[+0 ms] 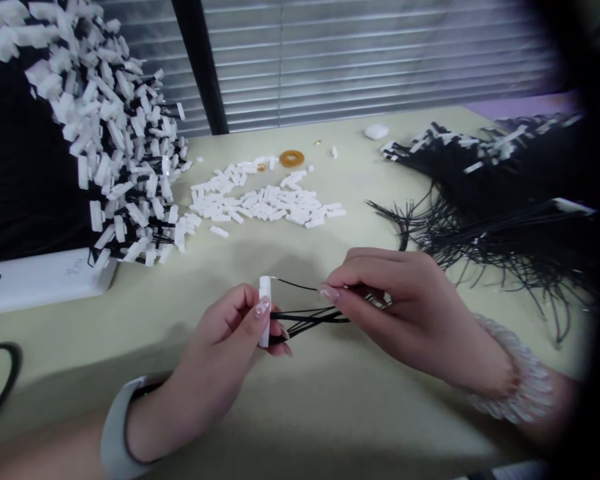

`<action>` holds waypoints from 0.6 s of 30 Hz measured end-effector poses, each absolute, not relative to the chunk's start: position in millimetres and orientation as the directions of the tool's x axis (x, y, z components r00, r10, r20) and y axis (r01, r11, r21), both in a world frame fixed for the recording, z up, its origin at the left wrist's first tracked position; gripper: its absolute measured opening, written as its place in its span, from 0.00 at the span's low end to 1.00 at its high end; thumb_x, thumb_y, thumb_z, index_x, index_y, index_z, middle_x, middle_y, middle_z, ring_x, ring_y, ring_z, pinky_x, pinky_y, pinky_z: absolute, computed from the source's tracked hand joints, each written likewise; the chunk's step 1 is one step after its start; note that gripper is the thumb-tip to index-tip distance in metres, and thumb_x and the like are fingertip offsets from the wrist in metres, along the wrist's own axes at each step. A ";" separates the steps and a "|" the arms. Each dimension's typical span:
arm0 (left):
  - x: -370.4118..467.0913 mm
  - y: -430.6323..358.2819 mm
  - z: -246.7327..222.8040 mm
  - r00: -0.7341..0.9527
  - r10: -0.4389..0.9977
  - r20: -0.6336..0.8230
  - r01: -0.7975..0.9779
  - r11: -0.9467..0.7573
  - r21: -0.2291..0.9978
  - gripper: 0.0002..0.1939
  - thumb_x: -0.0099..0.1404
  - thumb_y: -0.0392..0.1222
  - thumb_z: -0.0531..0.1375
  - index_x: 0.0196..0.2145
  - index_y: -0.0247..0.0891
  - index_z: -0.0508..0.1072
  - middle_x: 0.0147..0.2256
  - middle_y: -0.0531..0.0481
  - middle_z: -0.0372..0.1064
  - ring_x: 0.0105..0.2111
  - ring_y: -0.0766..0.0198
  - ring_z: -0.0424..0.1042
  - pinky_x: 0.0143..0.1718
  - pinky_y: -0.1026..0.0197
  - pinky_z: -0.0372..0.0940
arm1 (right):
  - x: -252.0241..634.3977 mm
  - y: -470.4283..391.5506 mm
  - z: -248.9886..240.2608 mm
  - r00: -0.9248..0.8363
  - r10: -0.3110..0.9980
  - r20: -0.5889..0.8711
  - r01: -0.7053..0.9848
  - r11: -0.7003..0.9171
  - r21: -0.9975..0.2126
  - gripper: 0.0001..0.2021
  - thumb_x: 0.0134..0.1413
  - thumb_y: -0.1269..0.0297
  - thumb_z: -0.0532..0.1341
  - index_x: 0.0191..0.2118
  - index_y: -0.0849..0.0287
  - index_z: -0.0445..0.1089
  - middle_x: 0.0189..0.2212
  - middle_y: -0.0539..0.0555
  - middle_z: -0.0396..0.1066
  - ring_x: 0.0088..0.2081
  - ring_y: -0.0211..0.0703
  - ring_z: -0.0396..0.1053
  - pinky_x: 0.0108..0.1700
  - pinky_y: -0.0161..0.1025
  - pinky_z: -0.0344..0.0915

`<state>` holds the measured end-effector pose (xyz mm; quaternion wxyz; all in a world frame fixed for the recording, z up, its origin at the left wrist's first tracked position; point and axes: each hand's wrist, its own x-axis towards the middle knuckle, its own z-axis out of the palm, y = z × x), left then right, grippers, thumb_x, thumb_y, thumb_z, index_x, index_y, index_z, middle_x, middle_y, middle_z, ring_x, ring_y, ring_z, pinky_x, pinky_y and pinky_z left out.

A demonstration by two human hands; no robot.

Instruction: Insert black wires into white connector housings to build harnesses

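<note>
Left hand (230, 330) pinches a slim white plastic connector (265, 290), right hand (405, 303) a thin black wire (297, 285), apparently being inserted; steady alignment seems needed next.

At mid-frame, the left hand (225, 330) covers part of the white connector (265, 287), and the right hand (405, 300) hides where the black wires (310, 316) run on past its grip. The upper wire (297, 284) has a tip too small to tell (touching the connector or just beside it). At the left edge, a white device (45, 283) is cut off, its print unreadable; so is a black cable (14, 373), lower left. Dark blur at the right swallows the far end of the wire bundle (505, 187). A gold-coloured scrap (318, 142), upper middle, is too tiny to identify.
</note>
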<state>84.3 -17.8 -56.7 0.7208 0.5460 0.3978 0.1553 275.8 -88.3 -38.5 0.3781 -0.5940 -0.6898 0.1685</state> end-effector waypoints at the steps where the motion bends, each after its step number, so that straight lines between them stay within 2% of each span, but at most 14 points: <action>1: 84.3 -17.6 -56.9 0.641 0.655 -0.401 0.206 0.357 0.911 0.10 0.65 0.45 0.52 0.31 0.36 0.64 0.26 0.55 0.65 0.26 0.69 0.68 0.32 0.66 0.62 | 276.0 -87.9 -39.1 -0.013 0.947 0.320 0.694 0.239 -0.680 0.03 0.52 0.70 0.58 0.30 0.59 0.68 0.22 0.47 0.63 0.25 0.31 0.60 0.28 0.30 0.56; 13: 83.5 -17.2 -59.1 0.650 0.650 -0.393 0.214 0.340 0.916 0.10 0.65 0.46 0.52 0.31 0.36 0.64 0.26 0.54 0.65 0.26 0.69 0.69 0.31 0.66 0.63 | 276.0 -88.8 -40.0 -0.049 0.950 0.308 0.695 0.254 -0.672 0.04 0.53 0.71 0.57 0.30 0.60 0.68 0.22 0.48 0.63 0.25 0.31 0.59 0.27 0.30 0.55; 18: 84.1 -18.1 -56.7 0.655 0.648 -0.390 0.237 0.314 0.919 0.10 0.65 0.45 0.52 0.31 0.36 0.64 0.27 0.54 0.64 0.27 0.69 0.68 0.31 0.67 0.65 | 275.7 -88.1 -39.2 0.013 0.955 0.296 0.712 0.199 -0.673 0.05 0.53 0.69 0.57 0.29 0.60 0.67 0.22 0.47 0.62 0.25 0.31 0.60 0.28 0.30 0.55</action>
